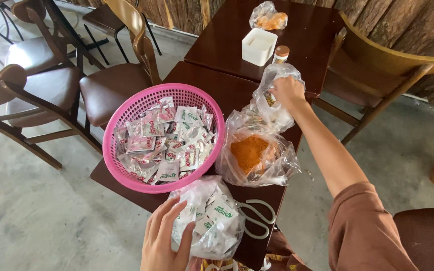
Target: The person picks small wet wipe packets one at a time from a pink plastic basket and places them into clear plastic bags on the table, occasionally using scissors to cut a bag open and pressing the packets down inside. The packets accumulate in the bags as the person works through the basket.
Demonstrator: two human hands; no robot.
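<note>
My left hand (164,241) rests with spread fingers on a clear plastic bag of small white sachets (214,221) at the near edge of the dark wooden table (217,85). My right hand (288,91) reaches forward and grips a small clear plastic bag (272,103) further back on the table. Between them lies a clear bag of orange powder (252,153). A round pink plastic basket (126,173) full of small red and green sachets sits to the left.
Pale scissors (257,218) lie by the sachet bag. A white square container (258,46), a small bottle (280,52) and another bag of food (268,17) stand further back. Brown chairs (111,85) flank the table on both sides.
</note>
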